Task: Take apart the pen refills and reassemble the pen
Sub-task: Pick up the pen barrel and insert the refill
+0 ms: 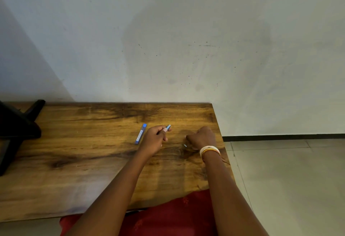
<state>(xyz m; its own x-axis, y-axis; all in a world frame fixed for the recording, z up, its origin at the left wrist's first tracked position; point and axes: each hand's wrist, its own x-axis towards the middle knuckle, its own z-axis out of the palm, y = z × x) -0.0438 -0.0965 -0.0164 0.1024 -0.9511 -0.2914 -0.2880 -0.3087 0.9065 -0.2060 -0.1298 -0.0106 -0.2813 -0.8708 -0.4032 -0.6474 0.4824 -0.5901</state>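
Blue pen barrel [141, 134] — brown-grained wooden table [74, 142] — red cloth [177, 215].

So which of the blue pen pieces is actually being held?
The short blue-tipped piece in the left hand; the long blue piece lies free on the table beside it.

A scuffed, pale grey plaster wall [186, 30] is seen behind a brown wood-grain tabletop [74, 151]. Pale floor tiles [289, 179] are laid at the right, edged by a dark skirting strip [280, 137]. A black stand [16, 129] is set at the table's left end.
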